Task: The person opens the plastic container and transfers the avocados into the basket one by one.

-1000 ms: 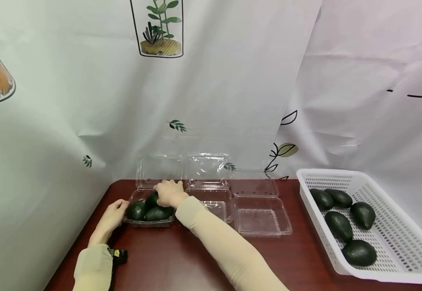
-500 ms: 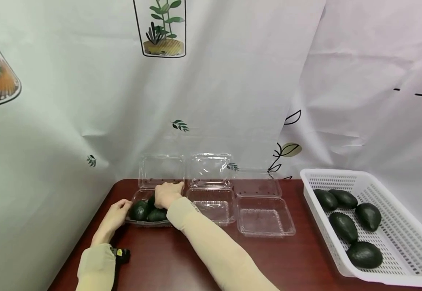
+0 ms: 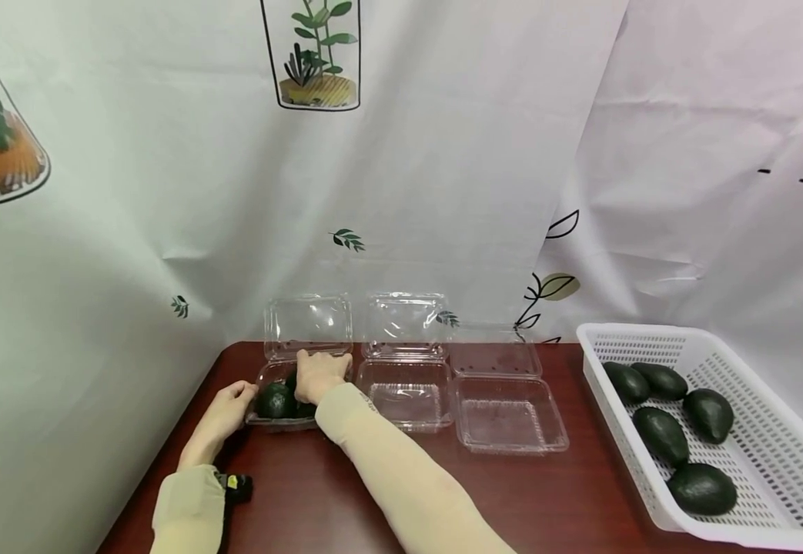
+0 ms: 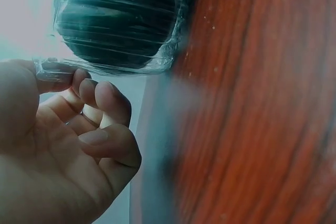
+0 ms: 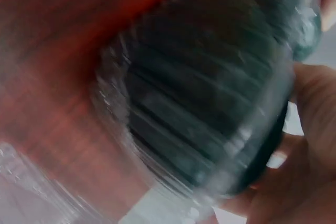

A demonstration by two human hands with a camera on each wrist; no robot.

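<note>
At the left of the table, a clear plastic clamshell box [image 3: 279, 422] stands with its lid [image 3: 309, 325] raised and dark green avocados [image 3: 276, 401] inside. My left hand [image 3: 226, 408] pinches the box's left rim between thumb and fingertips; the left wrist view shows an avocado [image 4: 115, 22] behind the ribbed wall just above those fingers. My right hand [image 3: 322, 375] reaches down into the box, its fingers curled on an avocado and hiding most of the right side. In the blurred right wrist view, an avocado [image 5: 194, 87] fills the box wall, with the right hand [image 5: 317, 129] behind it.
Two more lidded clear boxes, a middle one [image 3: 404, 422] and a right one [image 3: 512, 446], stand open alongside. A white perforated basket [image 3: 778, 477] at the right holds several avocados [image 3: 702, 489]. A printed cloth [image 3: 443, 192] hangs behind the table [image 3: 318, 500].
My right hand has shifted slightly and turned over the avocados, covering more of them. The left hand keeps its place at the rim. The head view has swung slightly left.
</note>
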